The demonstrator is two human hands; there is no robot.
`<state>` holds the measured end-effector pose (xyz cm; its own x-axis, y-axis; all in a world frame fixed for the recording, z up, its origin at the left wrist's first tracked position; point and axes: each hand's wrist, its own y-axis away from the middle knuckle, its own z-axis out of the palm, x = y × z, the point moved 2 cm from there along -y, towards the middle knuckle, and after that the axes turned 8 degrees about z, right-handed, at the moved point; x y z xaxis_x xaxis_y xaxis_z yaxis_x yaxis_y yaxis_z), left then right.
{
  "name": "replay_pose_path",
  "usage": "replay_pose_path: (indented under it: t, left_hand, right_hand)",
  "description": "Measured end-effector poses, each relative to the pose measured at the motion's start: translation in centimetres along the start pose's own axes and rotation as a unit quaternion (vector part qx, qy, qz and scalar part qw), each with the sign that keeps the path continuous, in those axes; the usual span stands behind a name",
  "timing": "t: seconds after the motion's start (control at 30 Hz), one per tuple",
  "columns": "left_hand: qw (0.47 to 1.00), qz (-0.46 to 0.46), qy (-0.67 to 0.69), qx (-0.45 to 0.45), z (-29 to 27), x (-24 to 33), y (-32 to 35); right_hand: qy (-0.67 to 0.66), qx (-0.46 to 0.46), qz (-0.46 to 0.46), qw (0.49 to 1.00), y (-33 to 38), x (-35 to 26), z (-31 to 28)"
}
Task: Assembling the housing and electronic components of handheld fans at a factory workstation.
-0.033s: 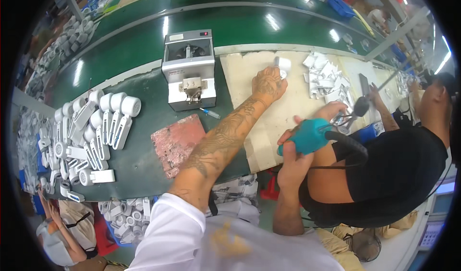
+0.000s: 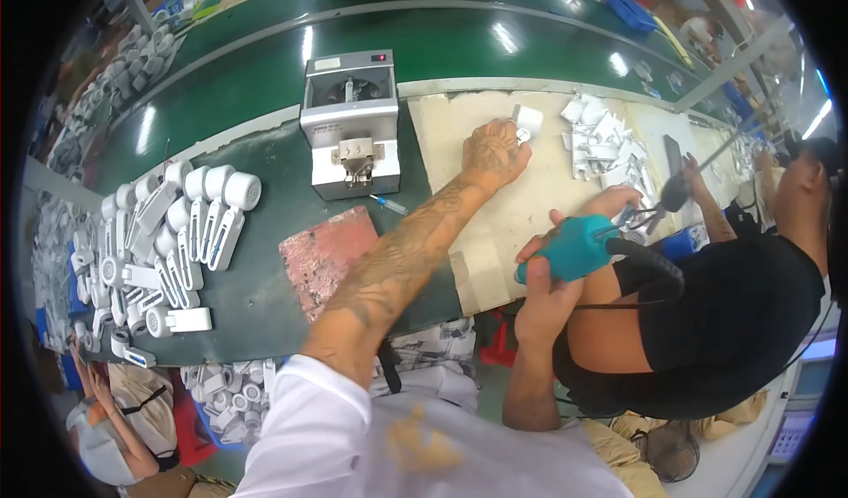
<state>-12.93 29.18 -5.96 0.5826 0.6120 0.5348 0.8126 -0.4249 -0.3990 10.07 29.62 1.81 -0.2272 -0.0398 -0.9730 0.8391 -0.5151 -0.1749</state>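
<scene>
My left hand (image 2: 495, 155) reaches across the beige board, its fingers closed around a white round-headed device (image 2: 528, 121). The grip hides most of this device; its rounded head shows beyond my fingers. Closer to my body, my right hand (image 2: 543, 313) is wrapped round a teal electric screwdriver (image 2: 574, 248), whose dark cord loops off to the right. The screwdriver is apart from the device. To the left of my forearm lie a worn reddish mat (image 2: 325, 255) and a small blue-handled screwdriver (image 2: 389, 204).
A grey-and-white bench machine (image 2: 351, 123) stands at the back. White round-headed devices (image 2: 199, 220) crowd the left bench, and white plastic parts (image 2: 605, 140) are heaped at the right. A co-worker in black (image 2: 707, 321) sits close on my right, their hand (image 2: 611, 202) near my screwdriver.
</scene>
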Motion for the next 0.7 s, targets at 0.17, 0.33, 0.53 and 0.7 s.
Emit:
replay_pose_path:
  t: [0.17,0.33,0.53,0.7]
  left_hand:
    - [0.977,0.183,0.081,0.073,-10.4,0.4,6.6]
    - [0.985,0.147,0.076,0.039,-19.1,-1.9,15.2]
    - [0.992,0.095,0.081,-0.029,-23.0,-6.9,20.2]
    - [0.995,0.093,0.036,0.005,-21.8,-7.9,20.7]
  right_hand:
    - [0.035,-0.002,-0.032,0.999,-2.7,0.3,0.2]
    - [0.021,-0.049,-0.011,0.999,-4.3,-0.8,2.6]
    - [-0.209,-0.232,0.019,0.950,-5.0,-1.3,8.5]
    - [-0.185,-0.214,-0.019,0.959,-7.1,-1.7,17.0]
